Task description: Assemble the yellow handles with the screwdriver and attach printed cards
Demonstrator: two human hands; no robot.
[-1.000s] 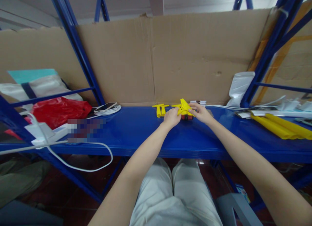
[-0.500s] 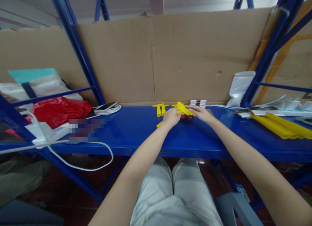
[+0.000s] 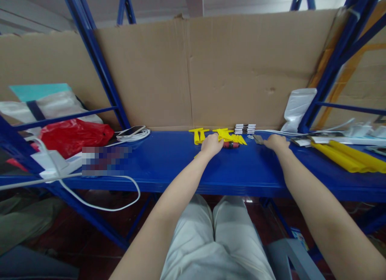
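My left hand is closed around a yellow T-shaped plastic piece, whose head shows beyond the fingers. Just right of it lie small pointed yellow pieces and a red cylindrical object with a black band. My right hand is low over the shelf with its fingers drawn together; their tips meet the edge of a flat grey piece, and what they pinch is hidden. Two more yellow T-shaped pieces lie left of my left hand.
Banded white strips are stacked at the back by the cardboard wall. Long yellow tubes lie right, near a white pouch. Left are a phone, coiled white cable, a red bag and a power strip.
My right hand has left the yellow pieces and moved right to the flat grey piece, uncovering the small pointed yellow pieces. My left hand has barely moved.
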